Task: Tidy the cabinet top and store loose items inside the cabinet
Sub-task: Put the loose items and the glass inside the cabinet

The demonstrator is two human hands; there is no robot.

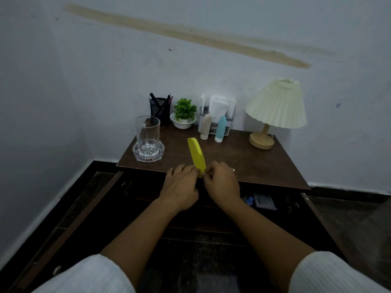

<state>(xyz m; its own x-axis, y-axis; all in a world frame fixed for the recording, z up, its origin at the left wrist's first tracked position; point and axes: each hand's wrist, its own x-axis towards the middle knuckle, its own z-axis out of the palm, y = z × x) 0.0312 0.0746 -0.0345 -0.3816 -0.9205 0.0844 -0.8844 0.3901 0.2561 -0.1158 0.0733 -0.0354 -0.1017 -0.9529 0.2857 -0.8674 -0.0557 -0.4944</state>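
- Both hands on one thing: left hand (pixel 179 187) and right hand (pixel 222 185) meet at the near end of a flat yellow oblong item (pixel 196 153), material unclear (card or plastic)
- Grip: fingers of both hands curl in and pinch that near end from either side; fingertips mostly hidden behind the knuckles, so can't tell how deep the pinch goes
- Item location: on the dark brown wooden cabinet top (pixel 243 161), near end at the front edge, far end pointing toward the wall, standing on its long edge rather than lying flat
- Cabinet is open: left door (pixel 69 212) and right door (pixel 317 216) both swung out
- Inside, right part of the shelf: a small blue-capped item (pixel 249 201) and a dark flat packet with a pale label (pixel 264 203), so my read is some loose stuff is already stored
- On top, in a row by the wall: black mesh pen holder with pens (pixel 159 108), small green plant in a white bowl (pixel 184 113), grey organiser holding white tubes (pixel 227 130), beige squeeze bottle (pixel 206 126) and blue squeeze bottle (pixel 220 129) upright just in front of it, cream pleated lamp on a wooden base (pixel 277 104)
- Front left: clear cut-glass tumbler (pixel 147 136) on a clear glass coaster (pixel 148 155)
- Progress estimate: mid to late; yellow item looks like the only loose piece on top, rest looks arranged
- Left to do, as I judge it: yellow item into the cabinet, shut both doors
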